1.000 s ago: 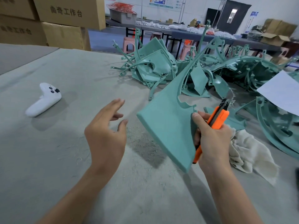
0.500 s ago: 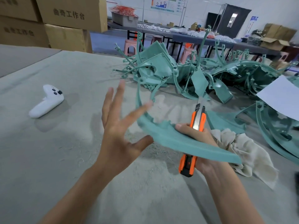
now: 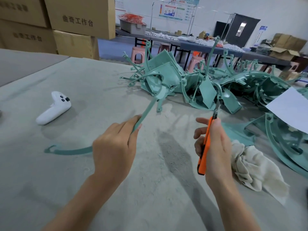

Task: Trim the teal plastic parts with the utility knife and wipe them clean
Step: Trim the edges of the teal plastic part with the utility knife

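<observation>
My left hand (image 3: 115,147) grips a teal plastic part (image 3: 148,109) above the table. The part shows edge-on: one thin strip runs up and right from my fingers, and a curved arm sticks out to the left of my hand. My right hand (image 3: 218,147) holds an orange utility knife (image 3: 205,150) upright, blade tip pointing up and away from the part. A gap separates the knife from the held part. Just right of my right hand, a crumpled off-white rag (image 3: 251,165) lies on the table. A pile of teal parts (image 3: 168,75) fills the far middle and right.
A white game controller (image 3: 53,109) lies at the left on the grey felt table (image 3: 66,180). A white sheet (image 3: 290,105) rests on teal parts at the right edge. Cardboard boxes (image 3: 78,19) stack at the back left. Fine shavings litter the felt.
The teal part passed from my right hand to my left hand and swung left, turning edge-on. My right hand now holds only the knife, raised upright.
</observation>
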Tool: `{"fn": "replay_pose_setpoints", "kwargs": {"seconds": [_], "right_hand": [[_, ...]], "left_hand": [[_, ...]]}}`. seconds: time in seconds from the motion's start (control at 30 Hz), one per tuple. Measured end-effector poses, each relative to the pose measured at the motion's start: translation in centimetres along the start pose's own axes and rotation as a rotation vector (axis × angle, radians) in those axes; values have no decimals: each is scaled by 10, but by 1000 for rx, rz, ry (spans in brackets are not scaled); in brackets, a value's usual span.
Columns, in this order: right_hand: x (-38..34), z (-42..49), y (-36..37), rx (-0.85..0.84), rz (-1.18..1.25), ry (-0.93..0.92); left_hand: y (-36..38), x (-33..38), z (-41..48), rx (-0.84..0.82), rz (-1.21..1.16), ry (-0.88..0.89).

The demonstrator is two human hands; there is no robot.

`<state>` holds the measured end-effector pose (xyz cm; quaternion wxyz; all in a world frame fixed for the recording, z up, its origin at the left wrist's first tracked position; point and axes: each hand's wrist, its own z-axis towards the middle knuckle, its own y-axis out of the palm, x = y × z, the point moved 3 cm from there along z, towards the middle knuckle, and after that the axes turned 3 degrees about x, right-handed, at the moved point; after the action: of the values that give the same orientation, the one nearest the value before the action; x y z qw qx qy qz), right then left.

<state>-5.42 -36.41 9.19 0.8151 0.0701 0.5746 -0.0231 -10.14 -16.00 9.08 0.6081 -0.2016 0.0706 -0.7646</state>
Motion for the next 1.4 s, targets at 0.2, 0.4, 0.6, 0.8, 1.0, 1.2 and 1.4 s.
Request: {"fn": "replay_pose_setpoints", "kwargs": {"seconds": [0.2, 0.4, 0.6, 0.8, 1.0, 1.2, 1.4], "right_hand": [[-5, -22, 21, -143, -221, -281], [-9, -36, 36, -230, -204, -343], [-12, -39, 39, -263, -264, -388], [-15, -39, 37, -241, -267, -417], [-12, -37, 37, -253, -269, -388], [-6, -27, 34, -231, -221, -272], [-6, -30, 33, -261, -175, -286]], "left_hand": [[5, 8, -7, -65, 40, 2], [10, 15, -12, -62, 26, 25], [11, 16, -16, -27, -58, 10], [10, 18, -15, -30, -107, -16], [9, 21, -15, -46, -140, -16], [10, 25, -17, -48, -108, -25], [11, 25, -17, -47, -114, -68]]}}
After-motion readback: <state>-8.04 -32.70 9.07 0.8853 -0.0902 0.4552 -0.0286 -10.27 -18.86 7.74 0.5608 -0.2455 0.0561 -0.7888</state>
